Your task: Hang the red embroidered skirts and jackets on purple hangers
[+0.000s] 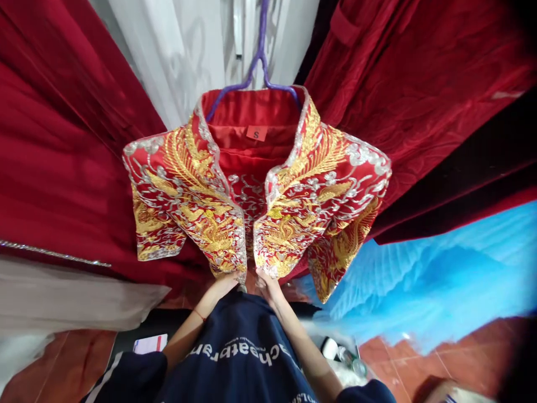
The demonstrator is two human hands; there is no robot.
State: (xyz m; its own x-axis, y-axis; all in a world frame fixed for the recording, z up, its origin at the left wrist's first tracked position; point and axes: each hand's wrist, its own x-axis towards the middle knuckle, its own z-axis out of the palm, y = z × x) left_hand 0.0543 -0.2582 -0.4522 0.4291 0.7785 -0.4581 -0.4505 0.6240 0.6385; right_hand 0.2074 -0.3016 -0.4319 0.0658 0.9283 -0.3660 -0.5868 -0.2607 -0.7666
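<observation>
Jacket of red fabric with gold-and-silver embroidery hangs from a slim purple hanger; your left hand and right hand each have their grip clamped on a lower front corner. Expect it light, stiffish, snag-prone; hold the edges

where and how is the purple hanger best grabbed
The purple hanger is probably best gripped by its narrow, straight stem, above the fork, coming from the front, where the person stands. The stem rises clear of the jacket, while the hanger's arms slope down inside the collar; white fabric hangs behind.
</observation>
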